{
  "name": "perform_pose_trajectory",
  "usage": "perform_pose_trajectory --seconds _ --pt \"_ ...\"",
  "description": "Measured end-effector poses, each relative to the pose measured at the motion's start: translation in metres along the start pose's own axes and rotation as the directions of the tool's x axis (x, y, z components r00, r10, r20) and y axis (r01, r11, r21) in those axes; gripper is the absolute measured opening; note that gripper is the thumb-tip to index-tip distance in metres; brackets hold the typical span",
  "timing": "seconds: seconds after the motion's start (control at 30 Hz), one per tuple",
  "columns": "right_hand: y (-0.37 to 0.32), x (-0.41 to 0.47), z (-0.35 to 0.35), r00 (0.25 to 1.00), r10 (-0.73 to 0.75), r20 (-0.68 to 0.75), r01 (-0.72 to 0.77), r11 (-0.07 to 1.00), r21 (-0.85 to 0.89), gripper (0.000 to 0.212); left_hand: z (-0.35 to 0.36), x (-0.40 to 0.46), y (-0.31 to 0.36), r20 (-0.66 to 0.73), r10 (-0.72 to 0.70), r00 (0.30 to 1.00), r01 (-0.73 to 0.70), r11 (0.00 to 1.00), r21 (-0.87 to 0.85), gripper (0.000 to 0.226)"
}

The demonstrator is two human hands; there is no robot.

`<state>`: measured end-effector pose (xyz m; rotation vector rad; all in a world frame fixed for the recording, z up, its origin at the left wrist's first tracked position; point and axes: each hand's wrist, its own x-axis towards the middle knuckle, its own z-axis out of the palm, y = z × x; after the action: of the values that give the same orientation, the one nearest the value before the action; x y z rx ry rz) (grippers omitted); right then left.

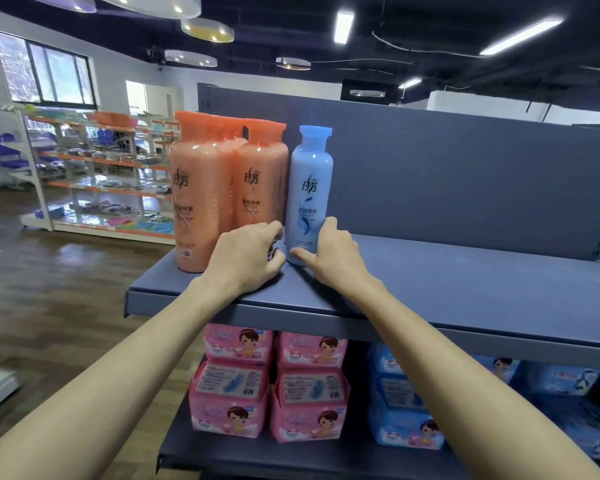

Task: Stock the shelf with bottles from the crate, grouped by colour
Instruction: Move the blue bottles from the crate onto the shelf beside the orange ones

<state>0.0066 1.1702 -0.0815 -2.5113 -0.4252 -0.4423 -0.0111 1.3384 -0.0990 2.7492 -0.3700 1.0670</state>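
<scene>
**A:** Bottles first: on the far left of the grey shelf (pixel 430 292) stand the orange shampoo bottles (pixel 201 188), upright and packed together, several deep from what I can see.

**B:** And the left hand (pixel 246 254)?

**A:** Low at the foot of the front orange bottle, fingers curled in toward its base. It's touching or very near; whether it truly grips I can't tell, since the fingertips are tucked between the bottles.

**B:** Next along?

**A:** One blue shampoo bottle (pixel 310 192), upright, just beside the orange group. The right hand (pixel 333 252) pinches its lower part, thumb across the front near the base, fingers wrapped round the right side.

**B:** So which step is this?

**A:** I'd say the first blue one is being seated, starting the blue group where the orange one ends. To the right the shelf runs on bare.

**B:** And the crate?

**A:** Not in view. The next move likely calls for letting go of the blue bottle without tipping it, then fetching another blue one to stand to its right.

**B:** Below?

**A:** Pink packs (pixel 271 382), then blue packs (pixel 406 410) on the lower shelf.
</scene>
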Motion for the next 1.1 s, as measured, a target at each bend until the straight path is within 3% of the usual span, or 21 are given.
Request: perform_pose_trajectory --seconds 0.77,1.0,1.1 --pt "-0.004 0.004 0.004 1.000 0.006 0.015 -0.006 1.000 0.013 0.048 -0.001 -0.001 0.002 0.011 -0.015 1.000 0.014 1.000 0.025 0.033" --pt "-0.013 -0.007 -0.019 0.992 0.067 0.104 -0.062 0.997 -0.054 0.061 -0.019 -0.006 0.009 0.100 0.064 0.993 -0.079 0.985 0.152 0.031" --pt "-0.014 -0.016 -0.033 0.994 0.055 0.092 -0.047 0.996 -0.081 0.054 -0.027 -0.008 0.012 0.097 0.089 0.991 -0.105 0.979 0.177 0.027"
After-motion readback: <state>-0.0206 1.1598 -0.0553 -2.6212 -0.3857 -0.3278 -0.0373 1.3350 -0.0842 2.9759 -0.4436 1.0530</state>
